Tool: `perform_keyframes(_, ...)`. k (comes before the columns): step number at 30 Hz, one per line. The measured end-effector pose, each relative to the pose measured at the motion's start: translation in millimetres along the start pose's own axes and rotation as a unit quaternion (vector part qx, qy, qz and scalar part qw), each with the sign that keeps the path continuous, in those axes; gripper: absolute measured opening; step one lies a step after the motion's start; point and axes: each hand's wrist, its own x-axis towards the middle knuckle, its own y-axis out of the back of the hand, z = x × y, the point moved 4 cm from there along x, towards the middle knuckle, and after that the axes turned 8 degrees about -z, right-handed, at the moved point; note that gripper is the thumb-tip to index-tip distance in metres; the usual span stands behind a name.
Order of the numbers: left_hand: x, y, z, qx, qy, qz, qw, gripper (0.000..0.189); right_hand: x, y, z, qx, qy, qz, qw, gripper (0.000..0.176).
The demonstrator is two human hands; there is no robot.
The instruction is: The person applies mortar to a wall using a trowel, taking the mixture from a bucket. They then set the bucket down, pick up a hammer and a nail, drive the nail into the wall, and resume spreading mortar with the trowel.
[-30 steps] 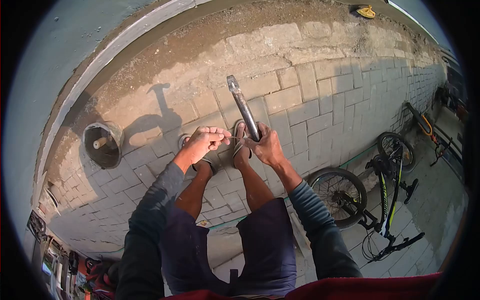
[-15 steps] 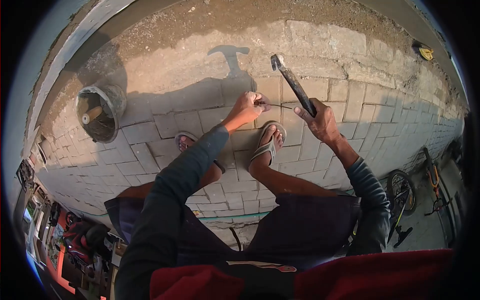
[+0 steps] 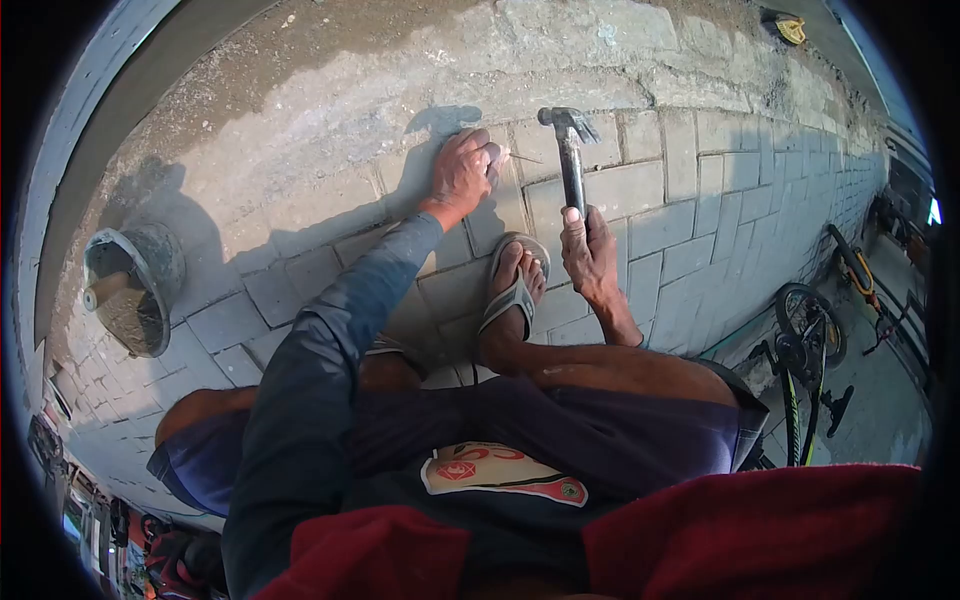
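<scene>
A claw hammer point(image 3: 571, 170) stands nearly upright in my right hand point(image 3: 592, 260), whose fingers wrap round its dark handle; the metal head points away from me. My left hand point(image 3: 466, 172) is closed low over the paving, left of the hammer head. A thin, nail-like rod point(image 3: 526, 159) sticks out from its fingers toward the hammer; its other end is hidden in the hand. My sandalled right foot point(image 3: 515, 277) rests on the paving between my hands and my body.
Paving blocks point(image 3: 640, 192) cover the ground, with a rough mortar strip point(image 3: 350, 125) beyond. A bucket point(image 3: 150, 300) with a wooden-handled tool in it stands at left. Bicycles point(image 3: 810, 340) are at right. A yellow object point(image 3: 790, 28) lies at the far right.
I have crouched lower. My left hand has moved away from me and left with the rod. The hammer has turned more upright and shifted left, its head now showing side-on.
</scene>
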Motion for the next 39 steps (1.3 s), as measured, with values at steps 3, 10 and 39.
perform_keyframes(3,-0.7,6.0,0.5,-0.028,-0.003,0.034,0.999,0.008,-13.7,-7.4,2.0,-0.024,0.001,0.002,1.0,0.06)
perform_keyframes(10,-13.5,21.1,-12.7,-0.019,0.072,0.027,0.997,0.009,-15.3,-16.0,2.2,-0.095,0.05,0.009,0.994,0.057)
perform_keyframes(39,-18.9,20.3,-21.9,-0.067,0.112,0.017,0.991,0.011,19.2,-33.8,18.9,-0.202,0.104,-0.034,0.973,0.054)
